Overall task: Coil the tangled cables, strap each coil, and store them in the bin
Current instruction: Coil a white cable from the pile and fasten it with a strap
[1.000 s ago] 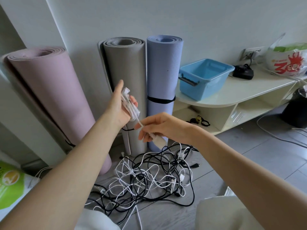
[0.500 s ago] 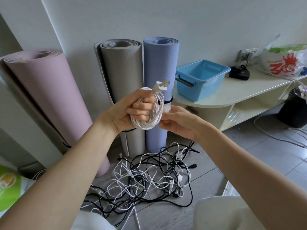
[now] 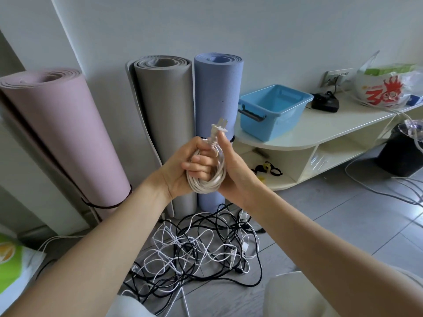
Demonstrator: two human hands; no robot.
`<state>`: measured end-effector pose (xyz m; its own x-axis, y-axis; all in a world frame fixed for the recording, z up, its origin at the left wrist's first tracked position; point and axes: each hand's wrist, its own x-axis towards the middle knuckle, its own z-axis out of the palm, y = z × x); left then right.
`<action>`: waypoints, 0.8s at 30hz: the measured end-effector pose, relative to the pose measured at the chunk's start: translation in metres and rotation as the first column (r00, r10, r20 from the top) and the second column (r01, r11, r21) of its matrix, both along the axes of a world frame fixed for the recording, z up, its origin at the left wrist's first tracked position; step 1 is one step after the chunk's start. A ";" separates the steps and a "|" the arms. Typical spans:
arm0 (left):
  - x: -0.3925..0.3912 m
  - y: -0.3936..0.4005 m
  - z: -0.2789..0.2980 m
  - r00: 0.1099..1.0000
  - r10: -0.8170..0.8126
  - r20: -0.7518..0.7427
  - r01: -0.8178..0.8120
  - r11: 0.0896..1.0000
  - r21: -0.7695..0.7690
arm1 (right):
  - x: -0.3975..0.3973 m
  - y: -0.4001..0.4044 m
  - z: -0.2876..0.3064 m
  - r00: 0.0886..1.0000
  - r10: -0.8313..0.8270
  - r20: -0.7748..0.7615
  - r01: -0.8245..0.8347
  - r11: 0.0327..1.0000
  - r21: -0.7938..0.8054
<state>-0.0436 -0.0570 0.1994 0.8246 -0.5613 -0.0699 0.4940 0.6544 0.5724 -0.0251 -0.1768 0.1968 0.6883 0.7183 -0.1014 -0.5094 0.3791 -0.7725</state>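
A white cable coil (image 3: 207, 183) is gripped in my left hand (image 3: 183, 170), fingers curled through its loops. Its two-prong plug (image 3: 218, 129) sticks up above the fist. My right hand (image 3: 235, 170) presses against the coil's right side, thumb up against the plug's neck. On the floor below lies a tangled pile of black and white cables (image 3: 199, 250). The light blue bin (image 3: 272, 110) with a dark handle stands empty on the cream shelf unit (image 3: 320, 131) to the right.
Three rolled mats, pink (image 3: 61, 138), grey (image 3: 167, 106) and blue (image 3: 217, 92), lean against the wall. A black adapter (image 3: 325, 102) and a plastic bag (image 3: 389, 88) sit on the shelf. Black straps (image 3: 267, 169) lie in its lower compartment. A dark bin (image 3: 405, 156) stands at right.
The last length of white cable was wound onto the coil. Both hands came together and the plug end now stands above my left fist, with my right thumb against it.
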 end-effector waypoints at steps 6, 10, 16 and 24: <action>0.004 0.008 -0.008 0.990 -0.109 -0.087 0.117 0.988 0.099 | 0.000 -0.010 0.003 0.982 -0.062 0.179 0.092 0.982 -0.165; -0.003 -0.011 -0.002 0.994 0.084 -0.074 -0.042 0.896 0.441 | 0.001 -0.005 -0.002 0.947 -0.317 0.062 0.318 0.883 -0.344; 0.012 -0.029 -0.030 0.913 0.406 0.050 -0.339 0.683 0.647 | 0.033 -0.016 -0.029 0.707 -0.669 -0.228 0.552 0.725 -0.413; 0.046 -0.091 -0.087 0.469 0.863 0.188 -0.715 0.246 0.654 | 0.049 -0.016 -0.087 0.513 -0.784 -0.350 0.604 0.619 -0.502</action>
<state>0.0028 -0.1481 0.1122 0.7524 0.6039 -0.2631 0.0602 0.3347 0.9404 0.0235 -0.1931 0.1100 0.7247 -0.1000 -0.6818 -0.5037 0.5982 -0.6232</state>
